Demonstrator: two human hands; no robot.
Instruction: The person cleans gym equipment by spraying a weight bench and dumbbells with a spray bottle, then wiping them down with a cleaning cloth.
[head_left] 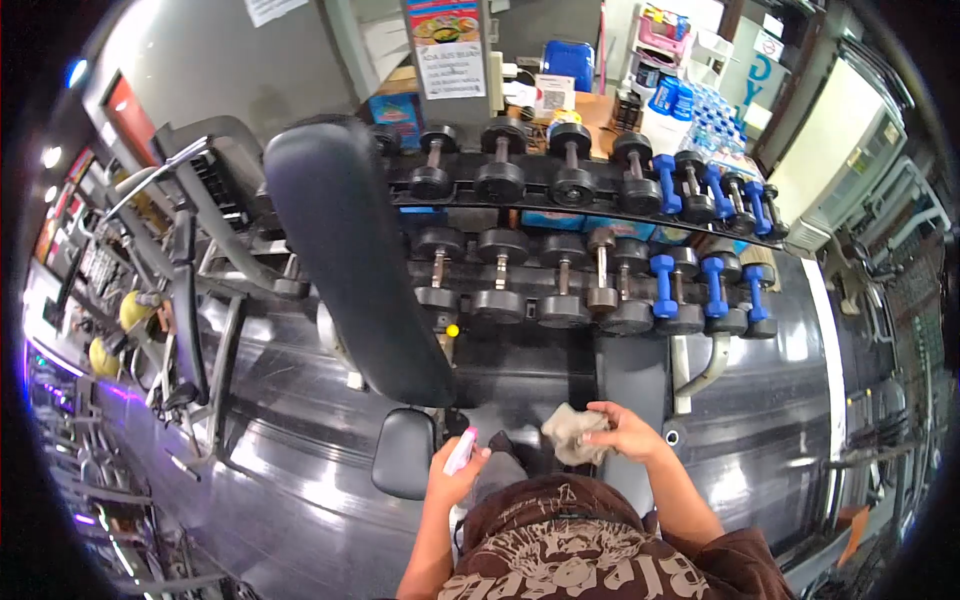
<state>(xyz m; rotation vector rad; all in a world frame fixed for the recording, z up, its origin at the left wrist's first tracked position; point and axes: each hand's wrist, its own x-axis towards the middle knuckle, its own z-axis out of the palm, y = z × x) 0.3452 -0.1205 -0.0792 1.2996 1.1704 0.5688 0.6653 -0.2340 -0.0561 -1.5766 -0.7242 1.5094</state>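
My left hand [449,480] is closed around a small whitish bottle with a pink top [461,452], held in front of my body. Its lower part is hidden by the fingers. A crumpled grey-beige cloth [574,434] hangs from my right hand [634,437], pinched between thumb and fingers. Left of and beyond my left hand, the black padded backrest [350,250] of a bench rises at a tilt. Its black seat pad [404,455] lies just left of that hand. Neither hand touches the bench.
Ahead stands a two-tier rack [520,195] of black dumbbells, with several blue dumbbells [664,286] at its right. Another dark pad [635,365] lies beyond my right hand. Gym machines [185,270] fill the left side. Water bottles [712,120] stand on a counter behind the rack.
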